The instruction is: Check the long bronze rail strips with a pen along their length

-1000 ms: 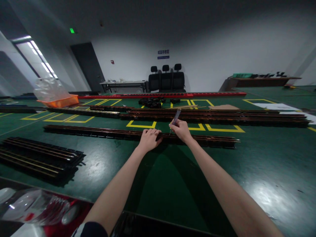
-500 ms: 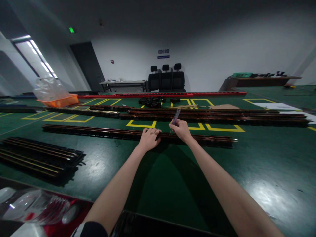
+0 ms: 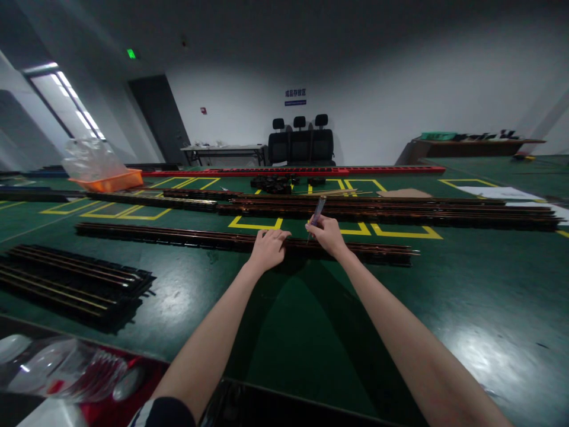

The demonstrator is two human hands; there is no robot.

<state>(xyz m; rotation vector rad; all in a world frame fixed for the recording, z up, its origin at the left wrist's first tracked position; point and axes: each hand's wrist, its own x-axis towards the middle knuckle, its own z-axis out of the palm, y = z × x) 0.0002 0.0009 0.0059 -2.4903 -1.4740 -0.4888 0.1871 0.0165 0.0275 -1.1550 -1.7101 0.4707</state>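
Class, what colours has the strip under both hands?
The strip is black and coppery in the head view.

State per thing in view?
Long black strip with copper-coloured rods: flat on green table
Left hand: resting on strip
Slim translucent-handled tool: tilted, gripped by right hand
Orange plastic basket: holding clear plastic bags
Green rectangular sign: lit
Dark grey door: apparently shut

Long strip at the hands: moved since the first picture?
Yes, left: the long strip now ends farther left of the corner of the yellow outline behind its right end.
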